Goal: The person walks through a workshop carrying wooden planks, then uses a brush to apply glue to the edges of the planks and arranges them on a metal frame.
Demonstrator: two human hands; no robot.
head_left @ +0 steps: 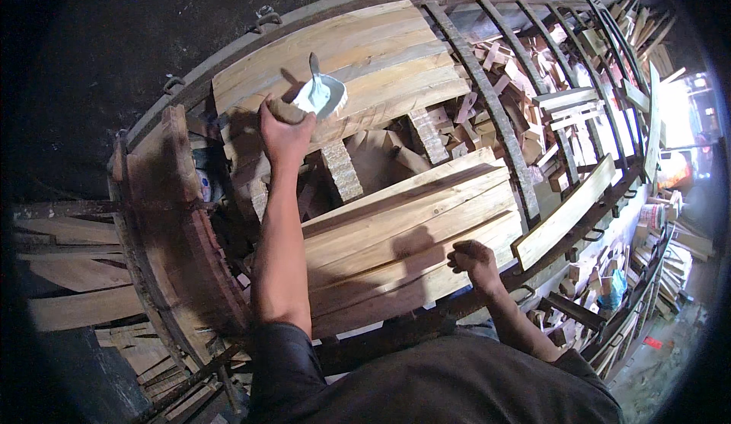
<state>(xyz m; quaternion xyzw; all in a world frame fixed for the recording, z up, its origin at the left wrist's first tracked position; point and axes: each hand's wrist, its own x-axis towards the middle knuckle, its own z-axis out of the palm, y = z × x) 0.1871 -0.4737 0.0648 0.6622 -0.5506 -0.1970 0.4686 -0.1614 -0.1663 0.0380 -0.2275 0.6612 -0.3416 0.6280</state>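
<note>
The left hand [286, 131] reaches out over the far row of boards [381, 51], gripping a small pale container [335, 98] by its rounded brown end [286, 110]. That end sits between the fingers on its left and the thumb on its lower right — the hand is closed around it — while the open bowl of the container lies just beyond the thumb, up and to the right of the grip. White material [311, 95] fills part of the bowl, and a brush-like tool [314, 65] stands in it, its dark handle pointing away from the person, clear of the fingers.

The right hand [472, 263] hangs above the near boards [411, 234], by their right end, well apart from the container. Its fingers are curled in toward the palm; whether they pinch anything cannot be told. A shadow of that hand falls on the boards to its left.

Both rows of boards lie on a dark rack [487, 104], with wood offcuts [506, 66] heaped below its bars and a single plank [565, 212] slanting across at the right.
</note>
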